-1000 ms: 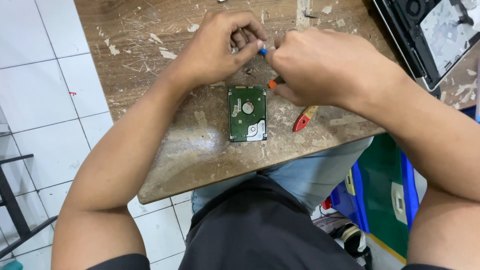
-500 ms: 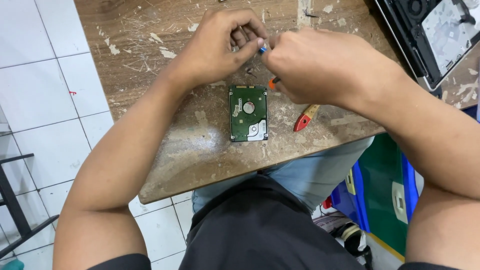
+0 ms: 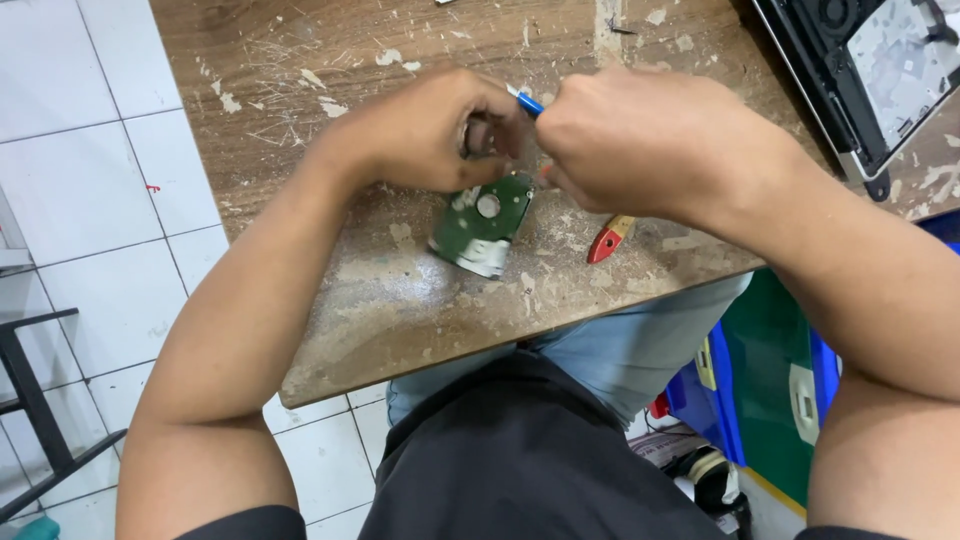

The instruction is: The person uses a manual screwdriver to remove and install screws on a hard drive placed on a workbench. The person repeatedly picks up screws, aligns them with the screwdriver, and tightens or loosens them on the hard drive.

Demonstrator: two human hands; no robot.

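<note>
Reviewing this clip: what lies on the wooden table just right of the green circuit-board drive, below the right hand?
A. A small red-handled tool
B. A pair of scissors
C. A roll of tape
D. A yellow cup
A: a small red-handled tool lies on the worn wooden table, right of the green drive and just under the right hand.

Your desk (image 3: 330, 300) is a worn brown wooden top, scratched and flecked with pale chips and patches. On it you have a green circuit board (image 3: 482, 222) lying tilted near the front edge, a small red-handled tool (image 3: 607, 240) just beside it, and an opened dark laptop (image 3: 880, 70) at the far right corner.
</note>
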